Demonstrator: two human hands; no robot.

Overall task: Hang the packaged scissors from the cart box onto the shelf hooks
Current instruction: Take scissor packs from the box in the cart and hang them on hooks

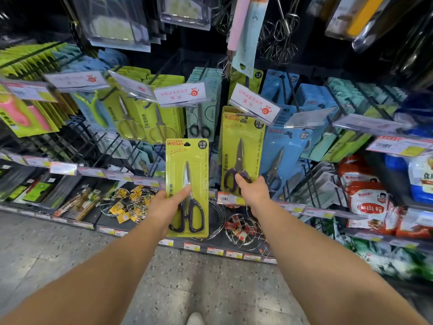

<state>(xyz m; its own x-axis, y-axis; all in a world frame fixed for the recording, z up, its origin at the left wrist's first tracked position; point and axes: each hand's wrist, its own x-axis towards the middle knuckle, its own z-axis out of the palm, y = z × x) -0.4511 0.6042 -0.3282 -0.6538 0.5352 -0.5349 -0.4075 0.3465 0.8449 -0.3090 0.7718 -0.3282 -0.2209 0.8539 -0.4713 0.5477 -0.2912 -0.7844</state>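
- Left hand: arm extended forward; a yellow scissors pack is held upright, thumb across its front, clear of the shelf.
- Right hand: arm extended; the lower edge of a hung pack is pinched by the fingers.
- Hung pack: suspended under a label.

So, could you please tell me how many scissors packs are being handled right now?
2: one yellow pack held free in the left hand; another on its hook, touched by the right hand.
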